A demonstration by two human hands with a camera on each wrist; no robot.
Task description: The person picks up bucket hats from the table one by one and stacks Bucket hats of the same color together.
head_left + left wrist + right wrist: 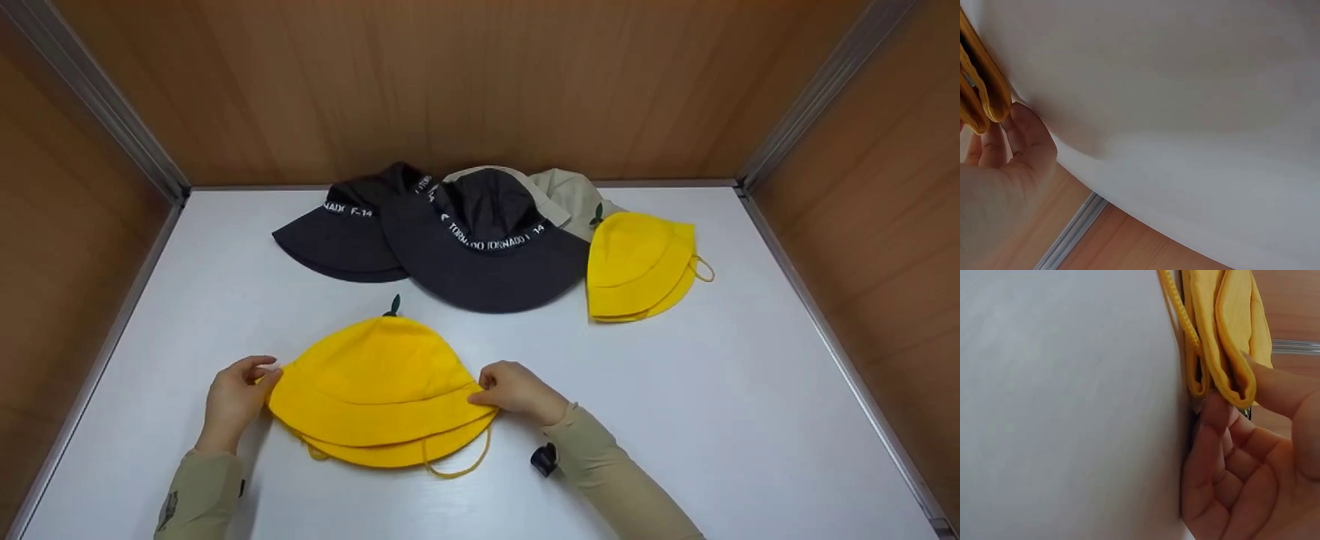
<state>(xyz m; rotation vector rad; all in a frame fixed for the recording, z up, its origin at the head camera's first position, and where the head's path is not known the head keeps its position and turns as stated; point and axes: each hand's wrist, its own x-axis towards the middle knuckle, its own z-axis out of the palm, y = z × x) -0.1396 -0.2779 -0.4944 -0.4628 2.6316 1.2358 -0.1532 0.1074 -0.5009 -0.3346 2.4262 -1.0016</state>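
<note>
A yellow bucket hat (pixel 382 367) with a green sprout on its crown lies flattened near the front of the white table. My left hand (pixel 234 397) pinches its brim at the left end. At the opposite end, my right hand (pixel 521 391) holds the brim between thumb and fingers. Close up in the right wrist view, the folded brim (pixel 1235 377) passes between thumb and fingers of the right hand (pixel 1247 467). The left wrist view shows the folded yellow edge (pixel 994 90) at the fingertips of the left hand (pixel 1016 152). A thin yellow cord (pixel 457 475) hangs below the brim.
Behind lie two dark hats with white lettering, one (pixel 337 247) partly under the other (pixel 487 277). Beige hats (pixel 570 195) show behind them. A second yellow hat (pixel 637 262), folded, lies at the right. Wooden walls (pixel 465 90) enclose the table (pixel 750 420) at back and sides.
</note>
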